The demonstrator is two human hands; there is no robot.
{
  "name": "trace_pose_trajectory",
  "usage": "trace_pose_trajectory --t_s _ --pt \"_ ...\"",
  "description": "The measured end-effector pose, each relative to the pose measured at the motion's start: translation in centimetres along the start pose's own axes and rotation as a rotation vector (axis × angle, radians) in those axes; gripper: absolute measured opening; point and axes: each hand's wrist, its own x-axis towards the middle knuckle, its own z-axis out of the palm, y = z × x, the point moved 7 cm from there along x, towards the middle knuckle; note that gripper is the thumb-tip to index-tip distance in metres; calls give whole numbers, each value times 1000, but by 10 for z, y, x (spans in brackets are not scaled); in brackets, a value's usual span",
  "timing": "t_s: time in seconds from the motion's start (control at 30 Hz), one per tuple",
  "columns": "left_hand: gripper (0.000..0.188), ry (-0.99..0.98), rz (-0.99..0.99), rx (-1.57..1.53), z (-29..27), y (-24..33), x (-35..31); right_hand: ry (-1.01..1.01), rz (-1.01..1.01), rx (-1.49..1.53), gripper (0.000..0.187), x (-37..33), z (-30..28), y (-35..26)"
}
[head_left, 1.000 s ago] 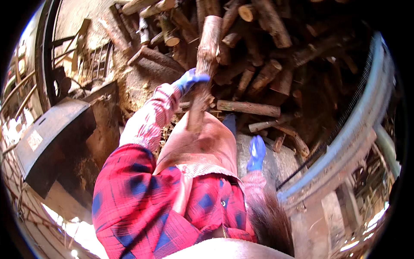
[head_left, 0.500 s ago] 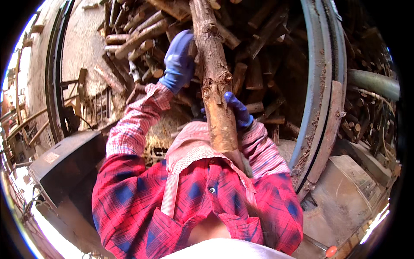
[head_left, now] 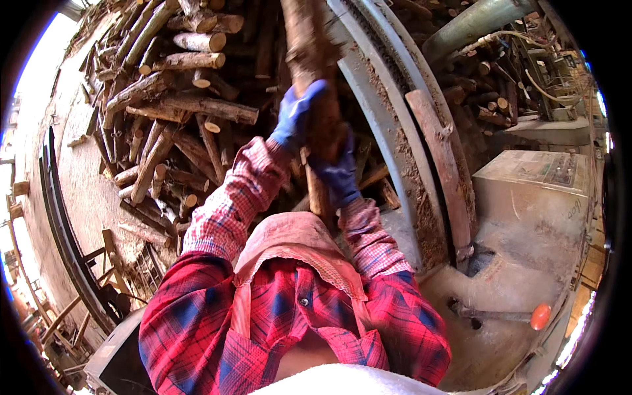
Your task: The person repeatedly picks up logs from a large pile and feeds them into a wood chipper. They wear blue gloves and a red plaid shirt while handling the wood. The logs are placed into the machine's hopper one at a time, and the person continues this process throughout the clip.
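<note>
A long, rough-barked log (head_left: 306, 39) runs up and away from my apron, blurred by motion at its far part. My left hand (head_left: 299, 115), in a blue glove, is closed on the log's left side. Lower down, my right hand (head_left: 339, 171), gloved in blue too, grips it from the right, its fingers partly in shadow. A paler length of wood (head_left: 318, 192) shows below and between the hands, just above the apron (head_left: 289, 234); I cannot tell whether it belongs to the same log.
A heap of cut logs (head_left: 191, 108) fills the left and far side. Right of my hands curves a grey-blue metal rail (head_left: 382, 112), sawdust along it, with a log (head_left: 434, 138) lying there. Beyond are a metal box (head_left: 533, 178), a pipe (head_left: 477, 26) and an orange-knobbed lever (head_left: 540, 316).
The view has swung to the right. My left hand has come onto the log, nearer my right hand. The log's near end has moved away from my chest.
</note>
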Motion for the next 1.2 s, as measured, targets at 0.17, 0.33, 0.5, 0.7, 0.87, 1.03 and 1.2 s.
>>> trace_pose_trajectory --t_s 0.17,0.33,0.5,0.7,0.87,1.03,1.2 --pt "68 -463 664 422 155 120 28 125 -388 -95 100 138 -110 -110" --pt "66 -232 625 739 124 87 44 83 -397 -452 100 292 -202 -162" --pt "65 -140 -117 966 -46 -17 23 113 334 -1352 117 306 -260 -20" --pt "71 508 -688 1101 -352 -87 -194 65 -52 -1188 110 277 -265 32" --pt "51 474 -724 1180 -377 -114 -251 308 -100 -1520 98 213 -247 -12" --pt "35 539 -854 670 -417 -162 -222 -347 -655 -1327 72 126 -86 22" --pt "35 474 -146 641 -447 -147 -43 -554 -521 -1648 69 131 -95 89"
